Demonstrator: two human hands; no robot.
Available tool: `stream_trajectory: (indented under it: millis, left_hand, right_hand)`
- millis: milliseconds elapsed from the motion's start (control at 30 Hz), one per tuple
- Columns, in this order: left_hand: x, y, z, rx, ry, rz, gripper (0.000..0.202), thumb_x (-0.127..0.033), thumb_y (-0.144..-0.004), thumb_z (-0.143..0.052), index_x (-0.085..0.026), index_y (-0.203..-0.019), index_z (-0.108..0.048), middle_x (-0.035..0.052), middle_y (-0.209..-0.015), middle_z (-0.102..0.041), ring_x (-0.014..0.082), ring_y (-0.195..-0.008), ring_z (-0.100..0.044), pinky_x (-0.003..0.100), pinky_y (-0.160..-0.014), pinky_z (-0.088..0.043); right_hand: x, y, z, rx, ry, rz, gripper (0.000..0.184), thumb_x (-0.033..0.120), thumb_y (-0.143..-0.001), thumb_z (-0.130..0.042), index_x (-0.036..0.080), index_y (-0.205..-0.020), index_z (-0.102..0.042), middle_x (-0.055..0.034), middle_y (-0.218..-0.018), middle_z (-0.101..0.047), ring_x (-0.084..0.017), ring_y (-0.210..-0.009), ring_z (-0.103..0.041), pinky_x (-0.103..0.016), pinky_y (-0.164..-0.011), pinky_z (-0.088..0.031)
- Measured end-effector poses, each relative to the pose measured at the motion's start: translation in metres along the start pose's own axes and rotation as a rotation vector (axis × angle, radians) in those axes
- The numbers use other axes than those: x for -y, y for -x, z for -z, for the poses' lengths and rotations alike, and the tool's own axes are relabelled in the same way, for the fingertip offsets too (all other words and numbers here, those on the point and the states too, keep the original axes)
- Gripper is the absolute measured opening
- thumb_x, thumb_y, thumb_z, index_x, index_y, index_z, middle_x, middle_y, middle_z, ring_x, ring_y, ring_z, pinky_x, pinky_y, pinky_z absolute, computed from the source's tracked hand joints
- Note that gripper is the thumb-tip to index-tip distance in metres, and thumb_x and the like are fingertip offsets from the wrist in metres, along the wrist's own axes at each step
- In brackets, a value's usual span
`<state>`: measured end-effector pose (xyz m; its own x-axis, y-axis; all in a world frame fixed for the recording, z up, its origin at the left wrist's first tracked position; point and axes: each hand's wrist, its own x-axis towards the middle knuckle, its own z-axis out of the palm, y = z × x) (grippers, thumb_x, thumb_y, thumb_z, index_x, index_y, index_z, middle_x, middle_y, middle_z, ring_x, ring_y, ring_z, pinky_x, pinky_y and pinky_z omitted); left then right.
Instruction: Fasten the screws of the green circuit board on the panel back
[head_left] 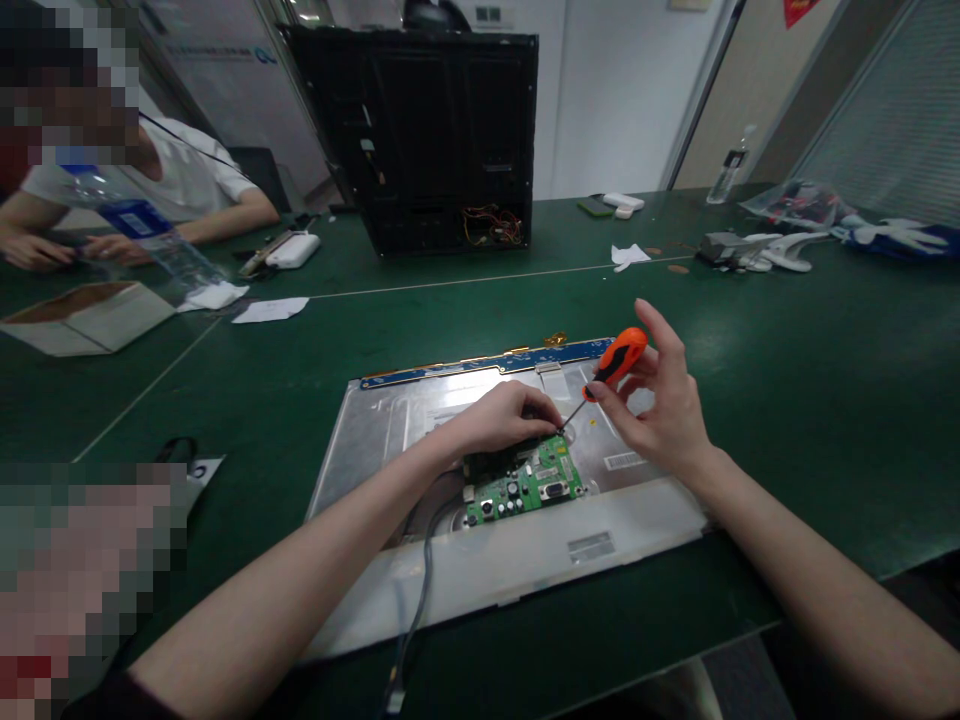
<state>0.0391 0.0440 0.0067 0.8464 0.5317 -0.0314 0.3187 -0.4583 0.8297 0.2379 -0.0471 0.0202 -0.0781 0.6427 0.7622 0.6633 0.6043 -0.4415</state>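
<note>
My right hand (664, 400) grips an orange-and-black screwdriver (616, 360), its index finger raised off the handle. The thin shaft slants down left, with its tip at the upper right corner of a green circuit board (529, 485). Beside that tip, my left hand (514, 412) has its fingers pinched together; what they hold, if anything, is hidden. Beneath the board lies a metal-backed display panel (375, 440) with a white lower strip and a blue circuit strip (487, 365) along its far edge. A grey cable (427, 575) runs from beside the board toward me.
A black monitor housing (450, 140) stands upright at the back of the green table (825, 400). At the left are an open cardboard box (90, 325), a tilted water bottle (150, 230) and a seated person (187, 170). Gloves (780, 250) and a plastic bag (799, 205) lie at the right.
</note>
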Motion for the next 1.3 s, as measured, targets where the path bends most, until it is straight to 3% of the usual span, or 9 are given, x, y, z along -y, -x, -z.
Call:
stream_trajectory:
  millis: [233,467,800,967,1167,1300]
  left_hand:
    - [0.0021,-0.0003,0.0005,0.002,-0.006,-0.006,0.010,-0.016,-0.082,-0.068,-0.016,-0.088,-0.076,0.0030,-0.086,-0.076,0.0171,-0.080,-0.067,0.027,-0.077,-0.049]
    - [0.0011,-0.0003,0.0008,0.015,-0.016,0.002,0.009,-0.017,-0.082,-0.067,-0.016,-0.086,-0.075,0.0027,-0.083,-0.074,0.0163,-0.076,-0.066,0.026,-0.073,-0.048]
    - [0.0003,-0.0004,0.0012,0.010,-0.019,-0.007,0.010,-0.016,-0.083,-0.068,-0.015,-0.088,-0.076,0.0035,-0.085,-0.075,0.0174,-0.079,-0.067,0.028,-0.077,-0.049]
    - [0.0010,-0.0006,0.0013,0.014,-0.020,-0.001,0.009,-0.018,-0.083,-0.069,-0.017,-0.088,-0.076,0.0024,-0.084,-0.075,0.0169,-0.078,-0.067,0.027,-0.076,-0.048]
    - [0.0006,-0.0012,0.0015,0.015,-0.030,0.012,0.009,-0.019,-0.082,-0.068,-0.016,-0.087,-0.076,0.0026,-0.083,-0.075,0.0169,-0.077,-0.066,0.027,-0.075,-0.048]
    - [0.0005,-0.0007,0.0014,0.013,-0.030,0.009,0.009,-0.019,-0.083,-0.068,-0.017,-0.087,-0.076,0.0024,-0.083,-0.075,0.0169,-0.078,-0.067,0.027,-0.075,-0.049]
  right_hand:
    - [-0.0001,0.0018,-0.0034,-0.001,0.013,0.031,0.071,0.041,-0.096,-0.063,0.031,-0.155,-0.025,-0.0017,-0.088,-0.068,-0.016,-0.058,-0.062,-0.028,-0.045,-0.057]
    - [0.0044,0.0026,-0.0034,0.072,-0.009,0.009,0.076,0.029,-0.097,-0.057,0.027,-0.160,-0.014,-0.0058,-0.095,-0.072,-0.019,-0.064,-0.068,-0.031,-0.048,-0.060]
    - [-0.0003,0.0030,-0.0067,0.042,-0.005,0.051,0.077,0.031,-0.097,-0.061,0.033,-0.159,-0.014,0.0018,-0.082,-0.065,-0.014,-0.058,-0.063,-0.023,-0.045,-0.055]
    - [0.0001,0.0033,-0.0065,0.075,0.004,0.049,0.080,0.034,-0.097,-0.061,0.032,-0.159,-0.010,-0.0003,-0.087,-0.066,-0.016,-0.059,-0.064,-0.026,-0.044,-0.056]
    - [0.0040,0.0022,-0.0042,0.136,-0.069,0.056,0.084,0.022,-0.095,-0.058,0.031,-0.160,-0.005,-0.0033,-0.095,-0.068,-0.016,-0.060,-0.065,-0.027,-0.045,-0.057]
    - [0.0023,0.0033,-0.0057,0.141,-0.065,0.050,0.085,0.024,-0.095,-0.058,0.030,-0.160,-0.003,-0.0023,-0.093,-0.068,-0.015,-0.059,-0.065,-0.026,-0.045,-0.056]
